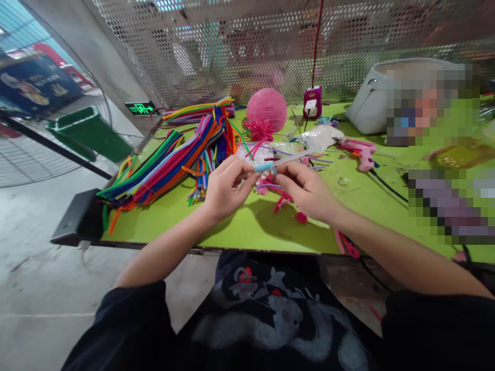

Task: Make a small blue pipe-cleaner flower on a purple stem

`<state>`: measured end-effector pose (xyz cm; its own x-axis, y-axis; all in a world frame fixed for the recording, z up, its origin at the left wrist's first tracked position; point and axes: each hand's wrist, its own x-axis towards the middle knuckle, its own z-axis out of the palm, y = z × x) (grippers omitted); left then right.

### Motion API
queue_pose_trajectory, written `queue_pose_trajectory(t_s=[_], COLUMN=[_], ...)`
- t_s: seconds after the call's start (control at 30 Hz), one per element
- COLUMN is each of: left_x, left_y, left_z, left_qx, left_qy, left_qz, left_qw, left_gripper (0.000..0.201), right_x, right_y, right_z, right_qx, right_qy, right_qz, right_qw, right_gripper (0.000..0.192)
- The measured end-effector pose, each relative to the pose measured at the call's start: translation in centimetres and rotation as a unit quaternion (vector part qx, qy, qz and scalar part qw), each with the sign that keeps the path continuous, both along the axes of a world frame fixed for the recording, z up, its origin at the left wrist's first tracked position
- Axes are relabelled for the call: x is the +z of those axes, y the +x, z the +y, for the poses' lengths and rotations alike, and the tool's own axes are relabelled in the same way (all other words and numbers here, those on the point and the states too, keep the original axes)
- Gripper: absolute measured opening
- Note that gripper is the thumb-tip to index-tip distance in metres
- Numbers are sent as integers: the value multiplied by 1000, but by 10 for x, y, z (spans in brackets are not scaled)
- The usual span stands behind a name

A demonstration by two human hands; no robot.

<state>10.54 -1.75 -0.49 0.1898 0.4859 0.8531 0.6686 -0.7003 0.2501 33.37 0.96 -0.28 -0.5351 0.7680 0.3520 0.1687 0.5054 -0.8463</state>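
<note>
My left hand (226, 188) and my right hand (305, 188) meet above the green table (247, 226). Between their fingertips they pinch a thin clear rod (288, 159) with a light blue pipe cleaner coil (263, 167) wound tightly around it. The rod's free end points up and to the right. Under my hands lie loose pink pipe cleaner pieces (280, 198) and a small pink pompom (301, 217).
A big heap of multicoloured pipe cleaners (174, 159) lies left. Farther back are a pink ball (266, 107), a pink spiky flower (263, 129), clear plastic bags (323, 136), a pink glue gun (361, 152), a grey bag (371, 108) and a perforated metal screen (247, 46).
</note>
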Motion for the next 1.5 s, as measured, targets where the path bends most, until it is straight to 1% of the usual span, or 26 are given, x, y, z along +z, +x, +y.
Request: queue_pose_trajectory(t_s=[0.1,0.2,0.3,0.37,0.43,0.5,0.53,0.57,0.63,0.67,0.73,0.87,0.93,0.97,1.03,1.13,1.2,1.3,1.37,1.43,1.5], left_x=[0,-1,-2,0,3,7,9,11,13,13,12,8,7,7,9,12,14,12,11,11,15], left_y=[0,2,5,6,5,4,4,3,3,3,3,5,6,6,7,7,7,8,8,9,7], left_z=[-1,-3,-4,-4,-4,-5,-5,-6,-7,-7,-7,-5,-5,-6,-7,-10,-11,-13,-13,-13,-13], left_qx=[11,26,35,25,-10,-51,-68,-79,-87,-87,-82,-68,-75,-81,-98,-127,-129,-99,-84,-87,-101], left_qy=[20,30,18,-6,-67,-165,-215,-255,-292,-290,-256,-153,-125,-123,-141,-204,-219,-190,-183,-208,-252], left_qz=[6,1,-16,-29,-49,-81,-99,-114,-128,-126,-105,-40,-20,-17,-19,-25,-25,-12,-4,-16,-42], left_qw=[1000,999,999,999,996,982,969,957,944,945,957,985,989,989,985,970,967,977,980,974,962], left_gripper=[14,14,14,18,22,25,26,27,29,29,30,22,19,19,20,18,17,13,11,12,15], right_x=[5,5,1,-1,-1,2,4,6,11,13,14,11,9,9,9,11,11,10,13,19,27], right_y=[-3,-5,-5,-5,-4,-1,0,2,5,6,7,3,0,-2,-3,-2,-1,-1,-1,0,4], right_z=[-4,-8,-8,-5,-1,3,5,8,11,12,11,4,1,0,1,3,4,3,1,-1,-1], right_qx=[-32,-23,-24,-16,-2,-1,-9,-18,-20,-15,-2,-30,-42,-48,-53,-36,-25,-42,-57,-62,-70], right_qy=[-35,-39,-33,-44,-71,-86,-73,-43,34,62,74,3,-23,-24,3,35,28,12,3,-12,-31], right_qz=[30,41,39,42,44,30,19,10,7,16,34,42,40,42,48,71,79,71,52,32,18], right_qw=[998,998,998,998,997,996,997,999,999,998,997,999,998,998,997,996,996,997,997,998,997], right_gripper=[16,20,19,18,23,35,37,36,28,26,26,29,34,34,28,20,22,27,27,25,22])
